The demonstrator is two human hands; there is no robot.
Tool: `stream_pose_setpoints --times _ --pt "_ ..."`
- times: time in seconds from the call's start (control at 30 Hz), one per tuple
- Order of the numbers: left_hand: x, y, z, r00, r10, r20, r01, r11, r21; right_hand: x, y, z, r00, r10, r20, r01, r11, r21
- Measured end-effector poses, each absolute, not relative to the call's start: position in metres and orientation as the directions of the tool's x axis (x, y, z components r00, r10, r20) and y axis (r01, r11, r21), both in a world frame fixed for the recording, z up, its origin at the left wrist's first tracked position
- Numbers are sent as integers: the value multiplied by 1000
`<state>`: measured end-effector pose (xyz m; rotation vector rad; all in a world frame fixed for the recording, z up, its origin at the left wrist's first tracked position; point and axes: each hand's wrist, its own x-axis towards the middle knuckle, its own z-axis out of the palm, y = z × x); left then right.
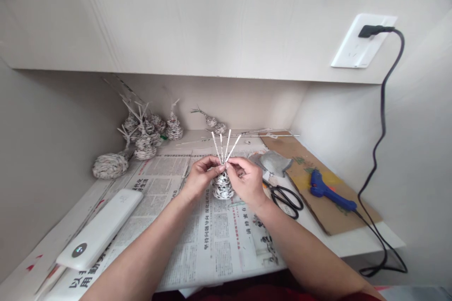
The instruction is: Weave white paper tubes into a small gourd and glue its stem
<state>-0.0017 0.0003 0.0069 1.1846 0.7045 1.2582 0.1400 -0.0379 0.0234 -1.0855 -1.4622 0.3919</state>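
Note:
A small gourd-shaped weaving of rolled newspaper strips (223,189) stands upright on the newspaper (190,235) in front of me. Several thin paper sticks fan out from its top. My left hand (204,175) pinches the neck from the left, thumb and fingers closed at the base of the sticks. From the right, my right hand (246,178) grips the same spot, its fingertips almost meeting the left thumb. The part of the neck between the fingers is hidden.
Several finished-looking woven gourds (144,146) stand at the back left. A white power bank (102,230) lies at the left. Black-handled scissors (286,200) rest right of my hands, beside cardboard (318,188) bearing a blue glue gun (332,193). Its black cord (379,136) runs to a wall socket (363,42).

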Motion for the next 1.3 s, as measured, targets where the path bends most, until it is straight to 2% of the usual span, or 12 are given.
stream_pose_setpoints --times 0.2,0.37,1.03,1.3 --pt "-1 0 5 264 955 136 -415 -15 909 139 -31 20 138 939 314 47 310 -949" --pt "-4 3 1 316 932 177 -391 -42 919 141 -25 16 88 978 192 -122 201 -972" --pt "-3 3 3 305 939 158 -369 -36 929 142 -17 11 157 970 186 -192 214 -958" --pt "0 4 3 195 963 184 -379 -99 920 139 -19 9 202 954 221 -76 241 -968"
